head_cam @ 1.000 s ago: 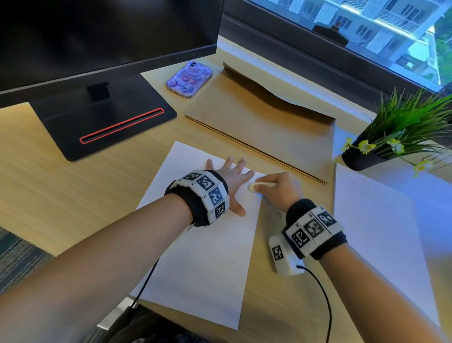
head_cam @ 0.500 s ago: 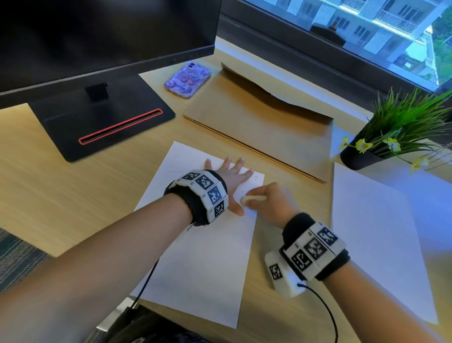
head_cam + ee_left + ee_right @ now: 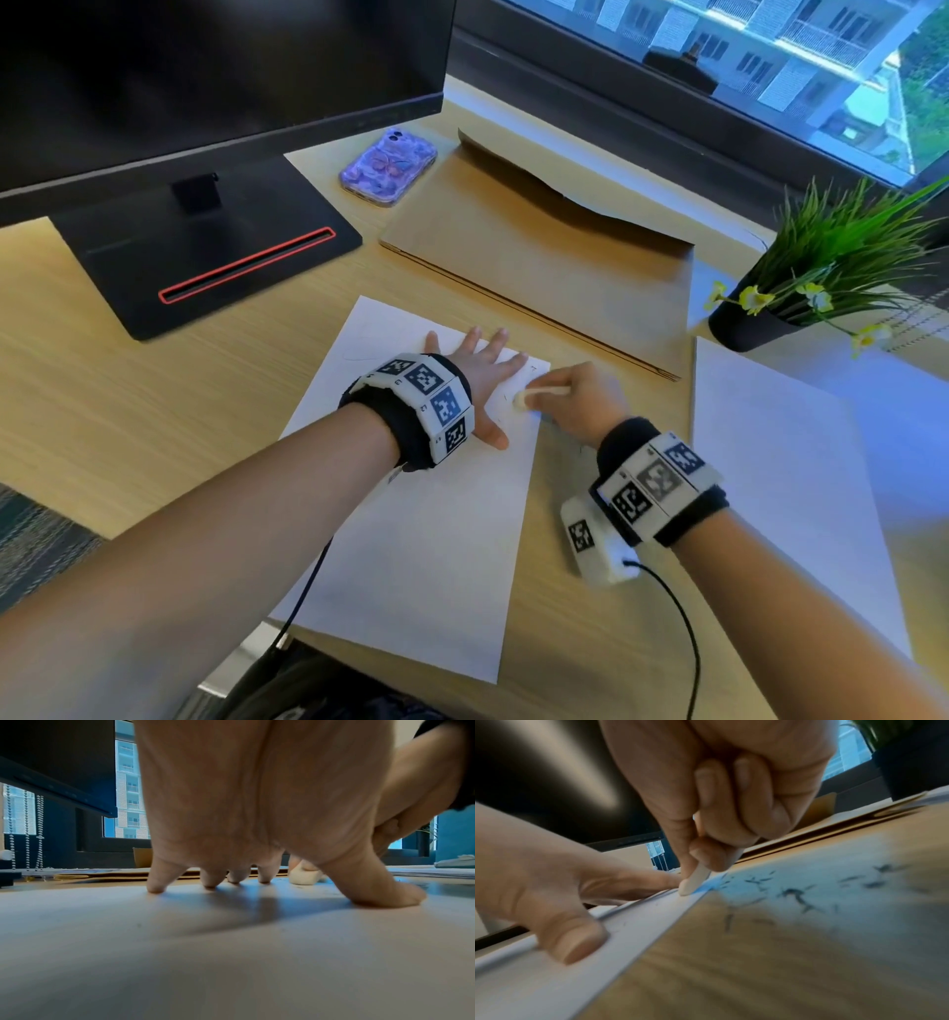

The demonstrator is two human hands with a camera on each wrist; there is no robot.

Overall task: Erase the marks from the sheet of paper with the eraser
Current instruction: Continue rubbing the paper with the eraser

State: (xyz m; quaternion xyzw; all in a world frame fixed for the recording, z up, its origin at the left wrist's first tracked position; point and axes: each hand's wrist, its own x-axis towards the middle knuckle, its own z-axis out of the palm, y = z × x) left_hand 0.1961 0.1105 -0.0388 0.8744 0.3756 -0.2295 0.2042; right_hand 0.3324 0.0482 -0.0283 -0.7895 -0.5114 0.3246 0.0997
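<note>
A white sheet of paper (image 3: 421, 539) lies on the wooden desk in front of me, with faint pencil marks near its far right corner. My left hand (image 3: 480, 380) presses flat on the sheet's upper part, fingers spread (image 3: 156, 886). My right hand (image 3: 575, 406) pinches a small white eraser (image 3: 521, 400) between thumb and fingers, its tip down on the paper near the right edge (image 3: 693, 882). From the left wrist the eraser (image 3: 304, 877) shows beyond the fingers. Dark eraser crumbs (image 3: 793, 892) lie on the desk beside the sheet.
A black monitor base (image 3: 205, 267) stands at far left, a phone in a purple case (image 3: 387, 167) behind, a brown envelope (image 3: 539, 246) just beyond the sheet. A potted plant (image 3: 821, 277) stands at right, above a second white sheet (image 3: 780, 473).
My right hand with the eraser slid toward me and left, then back slightly right, rubbing near the sheet's right edge. The left hand has stayed pressed on the paper.
</note>
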